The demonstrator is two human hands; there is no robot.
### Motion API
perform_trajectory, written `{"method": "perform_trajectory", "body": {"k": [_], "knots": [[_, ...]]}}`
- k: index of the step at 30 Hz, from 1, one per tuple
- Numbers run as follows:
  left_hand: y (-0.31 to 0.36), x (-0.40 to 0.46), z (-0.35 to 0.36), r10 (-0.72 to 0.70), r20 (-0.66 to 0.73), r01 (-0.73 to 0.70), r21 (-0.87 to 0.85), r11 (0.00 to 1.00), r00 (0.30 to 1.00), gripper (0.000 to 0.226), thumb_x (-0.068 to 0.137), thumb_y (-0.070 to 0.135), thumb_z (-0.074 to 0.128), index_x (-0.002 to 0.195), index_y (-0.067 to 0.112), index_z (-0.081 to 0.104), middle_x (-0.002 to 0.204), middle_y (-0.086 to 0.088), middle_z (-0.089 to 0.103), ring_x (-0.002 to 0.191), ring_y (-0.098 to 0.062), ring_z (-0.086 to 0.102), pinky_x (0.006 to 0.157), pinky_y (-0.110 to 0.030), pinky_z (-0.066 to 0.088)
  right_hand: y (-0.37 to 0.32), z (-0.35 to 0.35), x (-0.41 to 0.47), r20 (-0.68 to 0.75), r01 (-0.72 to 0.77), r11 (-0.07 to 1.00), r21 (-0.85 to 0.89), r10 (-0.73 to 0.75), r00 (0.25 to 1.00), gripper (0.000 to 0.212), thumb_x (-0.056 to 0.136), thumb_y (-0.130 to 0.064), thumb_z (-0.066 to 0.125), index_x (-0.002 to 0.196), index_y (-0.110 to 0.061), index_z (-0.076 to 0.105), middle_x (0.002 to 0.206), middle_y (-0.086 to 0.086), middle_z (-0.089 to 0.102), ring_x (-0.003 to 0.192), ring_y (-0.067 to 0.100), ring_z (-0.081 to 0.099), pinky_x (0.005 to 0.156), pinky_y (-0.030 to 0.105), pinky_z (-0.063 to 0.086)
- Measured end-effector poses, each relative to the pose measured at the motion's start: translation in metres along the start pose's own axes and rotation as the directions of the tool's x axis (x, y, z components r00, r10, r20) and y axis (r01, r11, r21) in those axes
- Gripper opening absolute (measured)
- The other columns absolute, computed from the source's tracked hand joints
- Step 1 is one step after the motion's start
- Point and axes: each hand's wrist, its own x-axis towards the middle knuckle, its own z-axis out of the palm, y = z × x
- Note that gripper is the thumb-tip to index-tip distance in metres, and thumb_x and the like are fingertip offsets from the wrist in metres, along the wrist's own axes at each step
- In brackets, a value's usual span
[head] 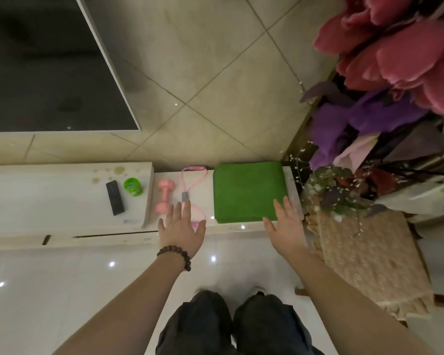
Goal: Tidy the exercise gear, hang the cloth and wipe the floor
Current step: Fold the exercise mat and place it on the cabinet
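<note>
Black remote [115, 198] and green tub [133, 186] lie on the raised step of a pale cabinet [62, 190], left of both hands. Pink dumbbell [165, 196] sits just left of the left hand [182, 230], whose spread, empty fingers cover part of the pink resistance band [193, 184]. Folded green cloth [249, 192] lies between the hands; the right hand [285, 226], fingers straight, overlaps its near right corner, contact unclear. Flowers [385, 73] are cut off at right.

left hand [181, 228] hides resistance band's [193, 187] lower loop
</note>
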Motion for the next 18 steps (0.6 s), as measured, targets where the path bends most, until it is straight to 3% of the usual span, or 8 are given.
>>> {"method": "perform_trajectory", "body": {"k": [9, 18], "knots": [[-0.020, -0.061, 0.001, -0.115, -0.057, 0.115, -0.006, 0.993, 0.992, 0.071, 0.096, 0.054, 0.030, 0.154, 0.023, 0.006, 0.161, -0.002, 0.010, 0.148, -0.021, 0.005, 0.118, -0.049, 0.011, -0.001, -0.006, -0.031, 0.018, 0.160, 0.987, -0.034, -0.159, 0.987, 0.058, 0.098, -0.036, 0.043, 0.149, -0.017, 0.026, 0.160, 0.006, 0.004, 0.147, 0.020, -0.004, 0.119, 0.044, 0.009], [-0.052, -0.196, 0.031, -0.415, -0.108, 0.411, -0.060, 0.910, 0.903, 0.069, 0.097, 0.055, 0.023, 0.154, 0.023, -0.001, 0.161, -0.002, 0.004, 0.148, -0.022, -0.002, 0.119, -0.048, 0.007, -0.002, 0.028, -0.105, 0.179, 0.439, 0.894, -0.088, -0.419, 0.890, 0.055, 0.099, -0.031, 0.042, 0.149, -0.017, 0.024, 0.160, 0.007, 0.003, 0.147, 0.021, -0.002, 0.119, 0.037, 0.007]]}}
